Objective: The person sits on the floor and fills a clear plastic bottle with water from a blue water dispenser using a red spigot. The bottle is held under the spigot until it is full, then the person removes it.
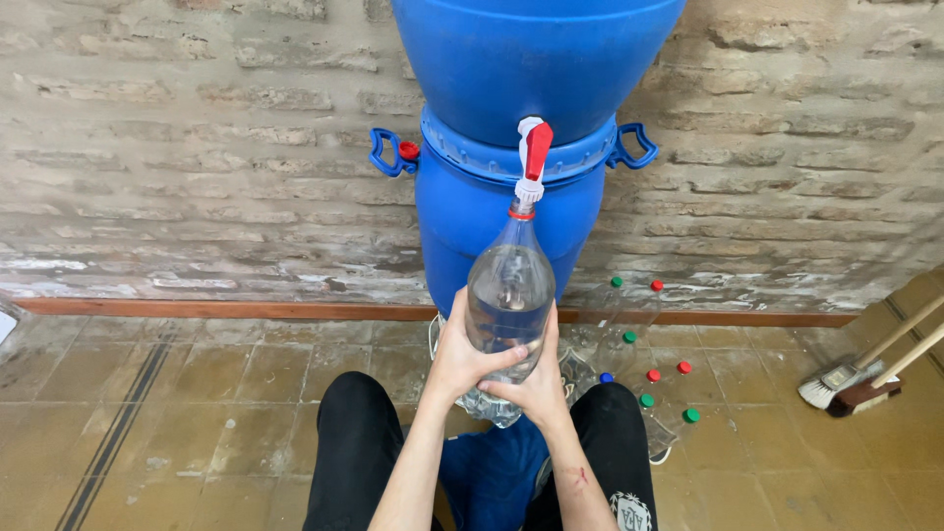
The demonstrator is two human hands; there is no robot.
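Gripping a clear plastic bottle [509,295] under a red tap [537,149], left hand [460,362] and right hand [539,389], blue barrel [472,211] behind.

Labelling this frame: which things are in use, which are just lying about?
In use:
- clear bottle, held by left hand and right hand
- red tap
- blue barrels

Lying about:
- capped bottles on the floor
- brooms
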